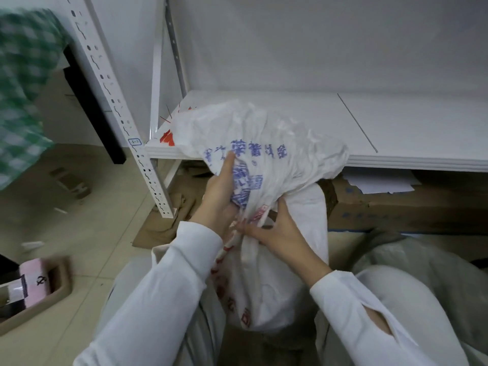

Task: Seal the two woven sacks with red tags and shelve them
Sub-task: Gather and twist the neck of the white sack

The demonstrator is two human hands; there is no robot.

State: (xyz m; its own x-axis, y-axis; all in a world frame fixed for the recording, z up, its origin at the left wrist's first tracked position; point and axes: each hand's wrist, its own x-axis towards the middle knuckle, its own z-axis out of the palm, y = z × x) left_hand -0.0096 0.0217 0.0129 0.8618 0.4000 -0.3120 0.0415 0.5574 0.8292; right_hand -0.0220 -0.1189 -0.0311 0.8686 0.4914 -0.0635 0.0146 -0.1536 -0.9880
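A white woven sack (266,283) with red and blue print stands between my knees, its loose top flopped forward over the edge of the white shelf (396,122). My left hand (220,194) grips the gathered neck from the left, thumb up along the blue print. From the right, my right hand (274,228) pinches the same bunched neck. Several red tags (167,137) lie on the shelf's left corner, partly hidden by the sack's top. A second pale sack (422,262) sits low at the right.
A perforated white upright (124,120) stands left of the shelf. Cardboard boxes (396,204) sit under the shelf. On the floor at lower left is a brown tray (56,294) holding a pink item. A person's green checked sleeve (21,83) is at far left.
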